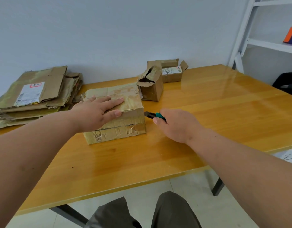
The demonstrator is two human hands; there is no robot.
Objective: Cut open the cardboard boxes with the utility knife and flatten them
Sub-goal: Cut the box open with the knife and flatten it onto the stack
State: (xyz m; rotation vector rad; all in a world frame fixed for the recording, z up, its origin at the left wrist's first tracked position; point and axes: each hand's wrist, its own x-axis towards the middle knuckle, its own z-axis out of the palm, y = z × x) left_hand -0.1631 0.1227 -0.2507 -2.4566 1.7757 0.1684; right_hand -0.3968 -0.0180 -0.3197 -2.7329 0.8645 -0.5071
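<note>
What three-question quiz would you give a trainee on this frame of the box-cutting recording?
1. True or false: the left hand lies flat on top of the taped box.
2. Which tool does the right hand hold? A) scissors B) utility knife C) tape roll
3. Fill in: the pile of flattened cardboard lies on the ____ end of the table, seen from the person.

Key
1. True: fingers straight, pressing the lid.
2. B: its tip is at the box's right side.
3. Left; two opened small boxes stand behind the taped one.
</note>
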